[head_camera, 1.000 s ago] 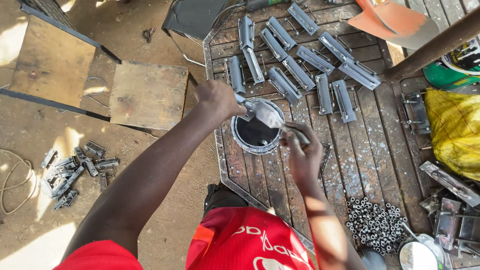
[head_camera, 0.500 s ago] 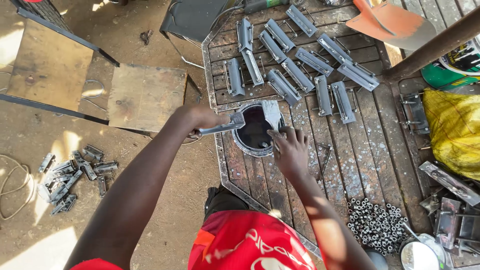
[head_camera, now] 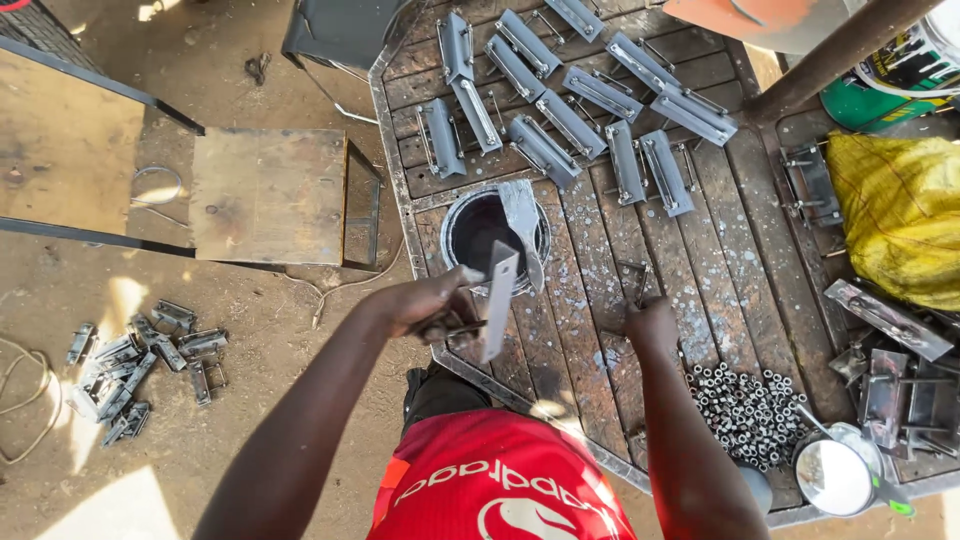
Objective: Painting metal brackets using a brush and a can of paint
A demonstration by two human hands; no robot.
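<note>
Honestly, with the left hand (head_camera: pixel 430 305) closed on a wet grey bracket (head_camera: pixel 497 300) just beside the paint can (head_camera: pixel 492 235), paint could drip on the surface (head_camera: pixel 720 280), while the right hand (head_camera: pixel 650 322) rests empty, fingers curled.

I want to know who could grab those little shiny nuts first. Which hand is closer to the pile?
Right. The right hand rests on the table just up-left of the pile of nuts. The left hand, holding a metal piece, is farther off beside the paint can.
</note>
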